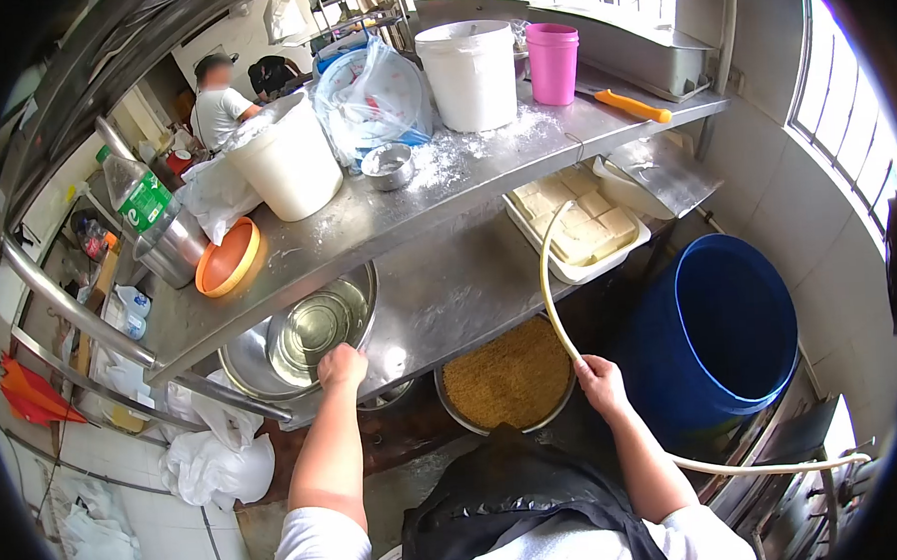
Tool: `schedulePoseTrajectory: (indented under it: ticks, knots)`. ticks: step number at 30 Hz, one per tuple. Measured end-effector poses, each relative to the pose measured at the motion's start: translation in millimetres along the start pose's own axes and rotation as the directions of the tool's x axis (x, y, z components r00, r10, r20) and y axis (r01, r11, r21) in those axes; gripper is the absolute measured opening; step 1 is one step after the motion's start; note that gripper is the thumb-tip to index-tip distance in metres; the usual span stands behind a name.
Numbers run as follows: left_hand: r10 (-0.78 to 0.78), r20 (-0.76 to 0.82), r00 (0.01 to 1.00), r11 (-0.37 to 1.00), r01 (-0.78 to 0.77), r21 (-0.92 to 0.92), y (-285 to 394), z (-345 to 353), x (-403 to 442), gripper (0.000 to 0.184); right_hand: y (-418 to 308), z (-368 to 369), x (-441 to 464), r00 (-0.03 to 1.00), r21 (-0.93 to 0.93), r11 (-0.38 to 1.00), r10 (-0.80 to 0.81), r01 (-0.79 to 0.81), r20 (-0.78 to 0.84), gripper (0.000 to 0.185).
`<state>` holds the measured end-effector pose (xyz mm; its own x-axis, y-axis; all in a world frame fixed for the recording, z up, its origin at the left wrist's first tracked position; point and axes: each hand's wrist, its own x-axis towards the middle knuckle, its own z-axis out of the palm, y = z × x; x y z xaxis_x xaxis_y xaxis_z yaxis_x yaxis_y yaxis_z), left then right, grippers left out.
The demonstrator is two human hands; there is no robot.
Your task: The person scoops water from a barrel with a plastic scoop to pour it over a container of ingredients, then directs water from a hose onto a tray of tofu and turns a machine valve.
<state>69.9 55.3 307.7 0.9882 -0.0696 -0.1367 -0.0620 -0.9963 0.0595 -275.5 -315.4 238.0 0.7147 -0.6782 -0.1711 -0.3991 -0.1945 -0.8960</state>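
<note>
My right hand (601, 381) is closed around a pale cream hose (550, 294). The hose curves up from the hand, its upper end over the white tub of pale blocks (572, 215), and its other stretch runs right below my forearm. My left hand (343, 367) is closed at the front rim of a large metal basin (242, 354) on the lower shelf. Its fingertips are hidden against the rim. Clear liquid (321, 329) shows in the basin. Between my arms, below the shelf, sits a round pan of golden-brown crumbs (510, 375).
A blue barrel (735, 317) stands at right. The upper steel shelf (444, 185) carries white buckets (467, 77), a pink container (553, 65), an orange-handled tool (633, 106), a small metal cup (389, 166) and a green-labelled bottle (136, 194). A person (219, 105) is at the back left.
</note>
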Motion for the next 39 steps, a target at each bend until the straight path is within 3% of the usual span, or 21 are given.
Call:
schedulePoseTrajectory:
  ticks: [23, 32, 39]
  knots:
    - [-0.004, 0.004, 1.0, 1.0, 0.004, 0.015, 5.3, -1.1, -2.9, 0.049, 33.3, 10.6, 0.8, 0.999, 0.0, 1.0, -0.029, 0.029, -0.045, 0.038]
    - [-0.045, 0.01, 0.999, 0.997, 0.044, 0.069, 10.0, -4.0, -5.8, 0.054, 0.7, 3.5, -17.5, 0.984, -0.069, 0.991, -0.122, 0.114, -0.129, 0.033]
    - [-0.003, -0.033, 0.999, 0.997, 0.005, 0.078, 9.1, 6.3, 0.4, 0.057, 0.7, -3.2, -8.5, 0.992, -0.065, 0.997, -0.043, 0.036, -0.122, 0.039]
